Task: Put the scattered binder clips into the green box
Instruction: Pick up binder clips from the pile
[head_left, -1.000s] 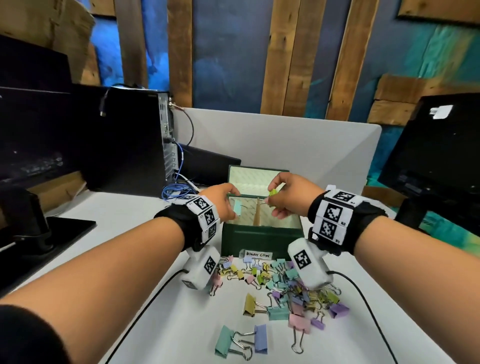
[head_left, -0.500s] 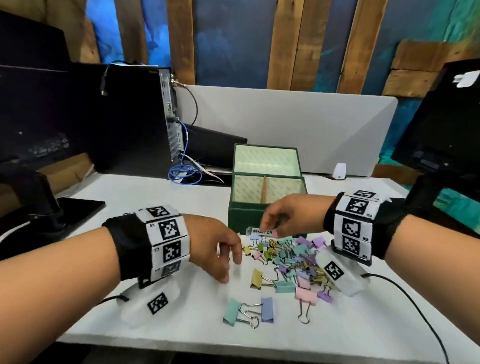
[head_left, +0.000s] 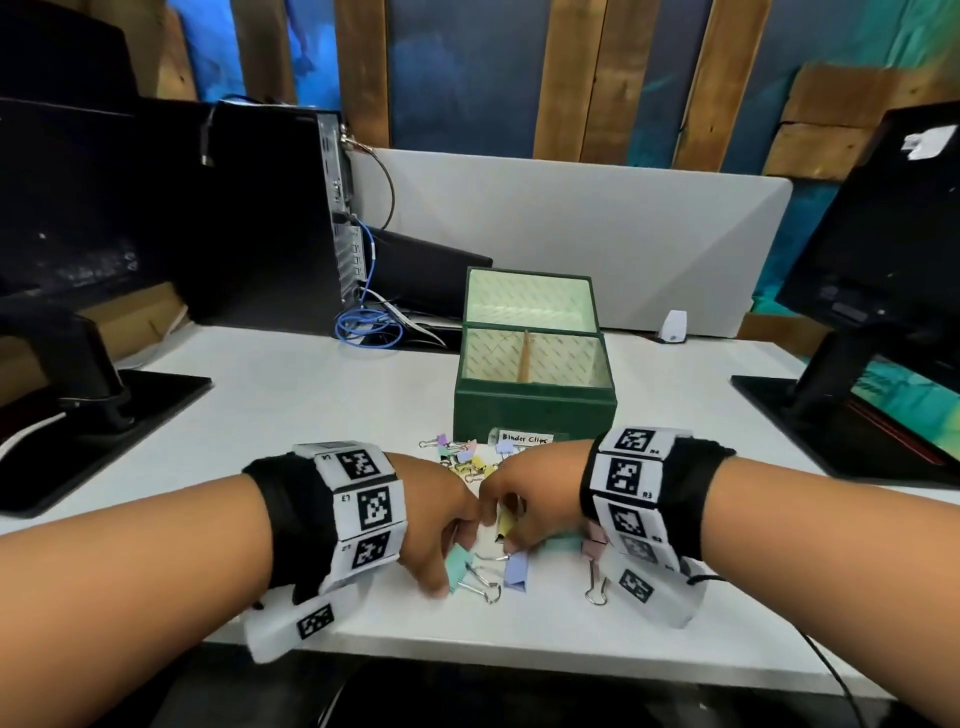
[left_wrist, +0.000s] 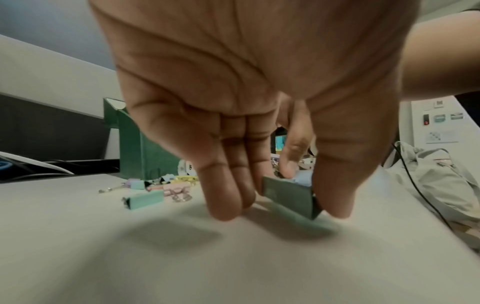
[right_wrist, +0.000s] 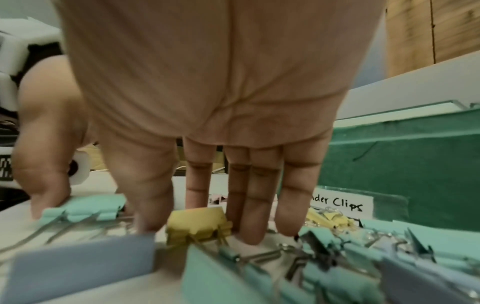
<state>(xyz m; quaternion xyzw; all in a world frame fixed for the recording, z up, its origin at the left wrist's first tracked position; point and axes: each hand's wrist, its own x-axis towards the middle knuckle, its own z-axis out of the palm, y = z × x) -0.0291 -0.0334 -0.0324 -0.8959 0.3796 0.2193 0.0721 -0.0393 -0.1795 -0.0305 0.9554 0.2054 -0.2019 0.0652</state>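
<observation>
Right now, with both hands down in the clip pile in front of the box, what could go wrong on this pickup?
1. The left hand pinches the teal clip by its ends only; it may slip on the lift.
2. That teal clip's wire handles lie against the purple clip, so it might drag along.
3. The right hand straddles the yellow clip in a crowded pile; neighbours could snag or scatter toward the table edge.

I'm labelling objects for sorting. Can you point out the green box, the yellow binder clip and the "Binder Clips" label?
green box (head_left: 535, 415): head view, on its dark front wall.
yellow binder clip (right_wrist: 198, 225): right wrist view, on its folded body.
"Binder Clips" label (head_left: 523, 439): head view, on the handwritten words.
</observation>
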